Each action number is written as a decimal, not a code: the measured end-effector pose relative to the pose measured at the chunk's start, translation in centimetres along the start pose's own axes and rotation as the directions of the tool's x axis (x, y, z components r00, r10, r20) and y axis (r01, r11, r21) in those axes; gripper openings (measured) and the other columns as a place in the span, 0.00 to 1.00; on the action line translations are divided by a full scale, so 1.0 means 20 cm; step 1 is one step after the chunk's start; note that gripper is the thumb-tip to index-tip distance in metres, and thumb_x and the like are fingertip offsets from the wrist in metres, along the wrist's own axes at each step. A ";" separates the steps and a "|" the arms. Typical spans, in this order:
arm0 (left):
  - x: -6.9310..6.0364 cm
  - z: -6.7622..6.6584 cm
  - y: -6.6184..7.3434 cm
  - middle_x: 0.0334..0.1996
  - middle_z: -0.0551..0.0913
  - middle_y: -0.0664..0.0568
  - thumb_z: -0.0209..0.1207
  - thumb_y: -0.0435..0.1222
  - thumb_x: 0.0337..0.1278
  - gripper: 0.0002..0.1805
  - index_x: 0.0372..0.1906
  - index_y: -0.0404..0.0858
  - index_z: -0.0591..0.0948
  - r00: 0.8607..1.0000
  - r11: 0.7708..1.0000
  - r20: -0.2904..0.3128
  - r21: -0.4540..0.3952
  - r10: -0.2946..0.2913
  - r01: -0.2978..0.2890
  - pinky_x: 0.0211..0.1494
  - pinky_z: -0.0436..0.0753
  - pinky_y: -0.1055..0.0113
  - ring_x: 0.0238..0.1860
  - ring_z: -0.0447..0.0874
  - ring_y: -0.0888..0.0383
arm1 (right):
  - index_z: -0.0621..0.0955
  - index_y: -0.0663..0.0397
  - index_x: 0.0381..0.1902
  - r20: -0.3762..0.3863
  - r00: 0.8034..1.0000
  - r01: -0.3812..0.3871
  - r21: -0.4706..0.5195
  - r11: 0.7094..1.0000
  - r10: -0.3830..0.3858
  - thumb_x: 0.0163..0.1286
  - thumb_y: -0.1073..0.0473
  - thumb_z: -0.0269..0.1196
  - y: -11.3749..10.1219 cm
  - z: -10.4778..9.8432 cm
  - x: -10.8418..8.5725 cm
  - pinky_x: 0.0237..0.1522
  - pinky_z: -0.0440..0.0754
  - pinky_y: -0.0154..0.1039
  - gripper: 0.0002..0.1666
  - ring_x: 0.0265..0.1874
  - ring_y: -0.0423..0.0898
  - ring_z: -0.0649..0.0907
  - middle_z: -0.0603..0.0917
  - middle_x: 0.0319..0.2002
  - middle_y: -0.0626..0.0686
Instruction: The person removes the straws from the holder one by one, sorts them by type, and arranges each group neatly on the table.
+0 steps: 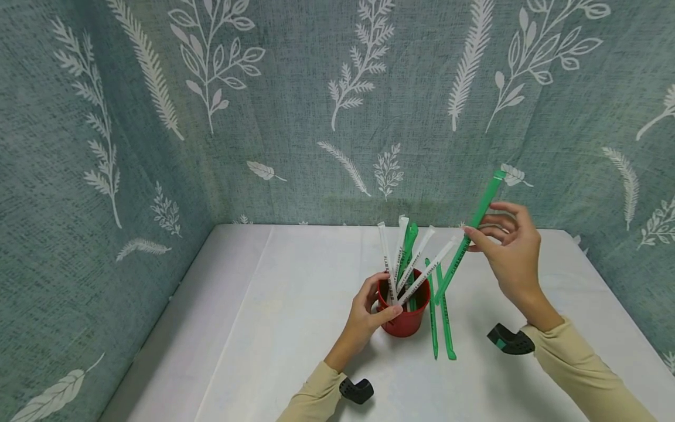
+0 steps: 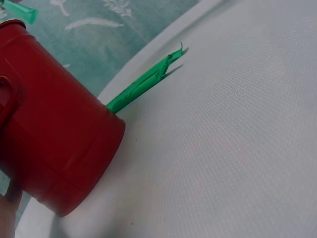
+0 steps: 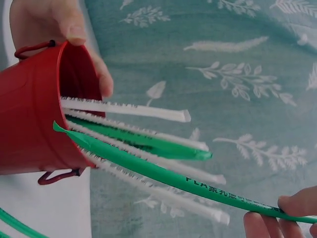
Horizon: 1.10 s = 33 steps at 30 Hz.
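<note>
My right hand (image 1: 514,258) pinches a long green paper-wrapped straw (image 1: 482,211) between thumb and fingers, tilted above the table. Its lower end hangs just right of a small red metal bucket (image 1: 403,326); in the right wrist view the straw (image 3: 153,172) passes in front of the rim. Around the bucket's left side, my left hand (image 1: 364,310) grips near the rim with thumb and fingers. Several white-wrapped straws (image 1: 426,271) and some green ones (image 1: 409,240) lean upright inside it. On the table, right of the bucket, lie two more green straws (image 1: 447,328).
A white-covered table (image 1: 295,293) stretches around the bucket. Grey-green cloth with a white leaf print (image 1: 295,129) hangs behind it and along the left and right sides. Small side handles (image 3: 59,176) stick out from the bucket.
</note>
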<state>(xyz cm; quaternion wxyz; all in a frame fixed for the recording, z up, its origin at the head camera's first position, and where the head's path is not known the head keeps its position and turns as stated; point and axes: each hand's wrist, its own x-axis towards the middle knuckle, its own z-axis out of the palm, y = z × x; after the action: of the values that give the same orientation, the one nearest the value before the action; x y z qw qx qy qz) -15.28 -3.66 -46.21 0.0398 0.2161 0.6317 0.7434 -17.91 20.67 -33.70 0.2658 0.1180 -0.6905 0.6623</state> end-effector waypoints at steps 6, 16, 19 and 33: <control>0.00 0.00 0.02 0.61 0.69 0.39 0.61 0.33 0.55 0.33 0.66 0.34 0.62 1.000 1.000 0.013 0.008 -0.011 0.011 0.60 0.66 0.49 0.60 0.68 0.46 | 0.70 0.64 0.57 0.002 1.000 -0.031 -0.055 0.998 0.031 0.57 0.77 0.63 0.04 -0.03 0.00 0.25 0.81 0.34 0.30 0.31 0.40 0.84 0.77 0.38 0.56; 0.00 0.00 0.02 0.62 0.68 0.39 0.60 0.33 0.55 0.33 0.66 0.34 0.62 1.000 1.000 0.017 0.024 -0.014 0.013 0.61 0.65 0.50 0.61 0.67 0.46 | 0.69 0.65 0.60 0.031 0.998 -0.048 -0.160 0.986 0.054 0.58 0.75 0.63 0.11 -0.07 -0.02 0.26 0.81 0.34 0.31 0.30 0.36 0.83 0.77 0.38 0.54; 0.00 0.00 0.02 0.62 0.68 0.39 0.61 0.33 0.55 0.33 0.66 0.34 0.62 1.000 1.000 0.013 0.027 -0.011 0.011 0.61 0.65 0.49 0.61 0.67 0.46 | 0.69 0.65 0.60 0.037 0.997 -0.055 -0.200 0.978 0.064 0.59 0.74 0.64 0.12 -0.07 -0.03 0.26 0.81 0.34 0.30 0.30 0.35 0.83 0.77 0.39 0.53; 0.00 0.01 0.02 0.62 0.68 0.41 0.61 0.34 0.55 0.33 0.66 0.36 0.63 1.000 0.999 -0.002 0.035 -0.004 0.004 0.61 0.66 0.49 0.61 0.68 0.46 | 0.70 0.66 0.60 0.064 0.987 -0.130 -0.253 0.959 0.151 0.61 0.68 0.64 0.22 -0.10 -0.07 0.26 0.81 0.34 0.29 0.29 0.35 0.83 0.77 0.40 0.55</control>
<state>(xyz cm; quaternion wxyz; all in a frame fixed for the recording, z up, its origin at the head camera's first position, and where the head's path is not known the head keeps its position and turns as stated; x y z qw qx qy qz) -15.10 -3.61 -45.89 0.0370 0.2150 0.6450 0.7324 -18.70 22.80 -38.24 0.2022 0.0617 -0.7849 0.5825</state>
